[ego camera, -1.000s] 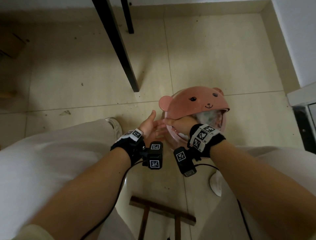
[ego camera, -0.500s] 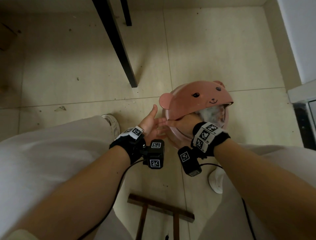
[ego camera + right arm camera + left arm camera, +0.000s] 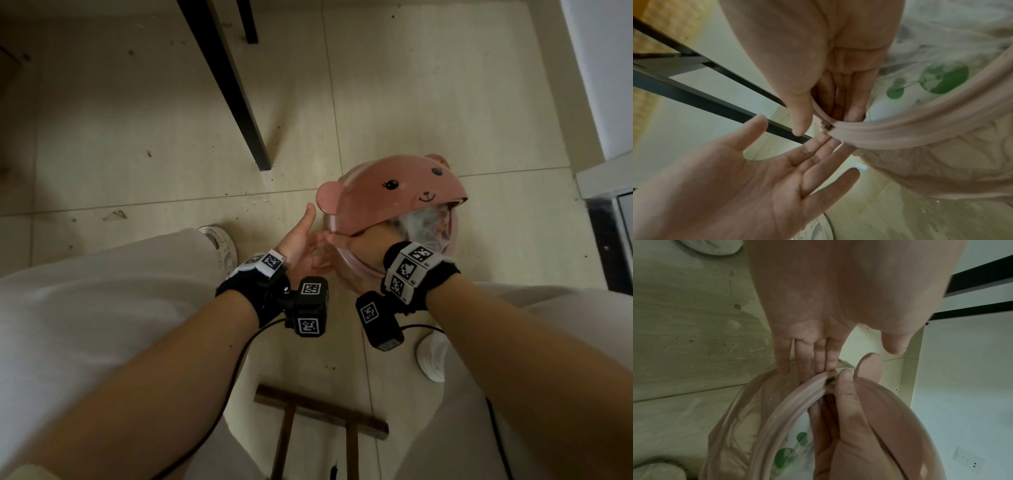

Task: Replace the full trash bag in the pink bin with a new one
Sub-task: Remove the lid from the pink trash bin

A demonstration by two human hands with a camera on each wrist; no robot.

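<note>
The pink bin (image 3: 344, 270) stands on the floor between my knees, topped by a bear-face lid (image 3: 394, 192). A clear trash bag (image 3: 735, 410) is folded over its outside, with white rubbish (image 3: 431, 226) inside, some printed green (image 3: 941, 78). My right hand (image 3: 363, 240) pinches the lid's pink ring (image 3: 900, 129) at the near-left edge, thumb (image 3: 846, 386) outside and fingers inside. My left hand (image 3: 301, 240) is held flat with straight fingers (image 3: 807, 366), their tips touching the bag-covered rim just under the ring.
Black table legs (image 3: 239, 102) stand on the tiled floor to the far left of the bin. A wooden frame (image 3: 322, 414) lies near my feet. White shoes (image 3: 219, 243) flank the bin, and a white wall and cabinet (image 3: 603, 178) close the right side.
The bear lid has tipped, its left ear rising and the face turning toward the right. Both hands stay at the bin's near-left rim.
</note>
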